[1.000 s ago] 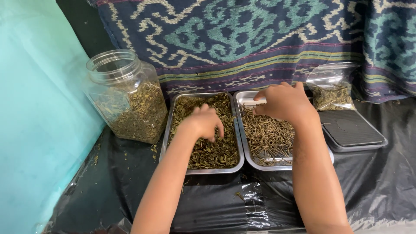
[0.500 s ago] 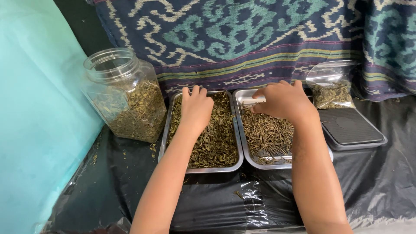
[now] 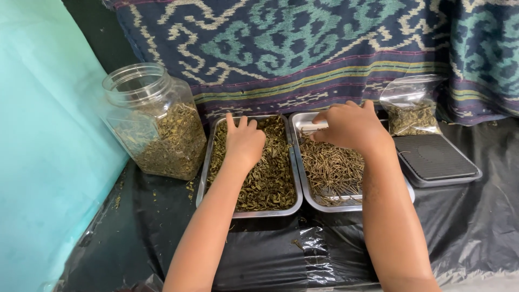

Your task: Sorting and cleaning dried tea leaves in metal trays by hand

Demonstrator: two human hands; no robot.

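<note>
Left hand lies flat and open on the leaves at frame centre, right hand pinching stems; light pinches seem best.

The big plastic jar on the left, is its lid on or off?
Off. The plastic jar stands upright with a bare open mouth, partly filled with dried leaves; no lid is in view.

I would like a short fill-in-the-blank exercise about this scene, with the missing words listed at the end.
1. The left hand rests flat on the dried leaves in the ____ tray.
2. The right hand is over the tray of thin brown ____.
3. The clear jar at the left has no ____ on it.
4. Right of the trays lies a dark flat ____.

Missing words: left; stems; lid; scale
</note>
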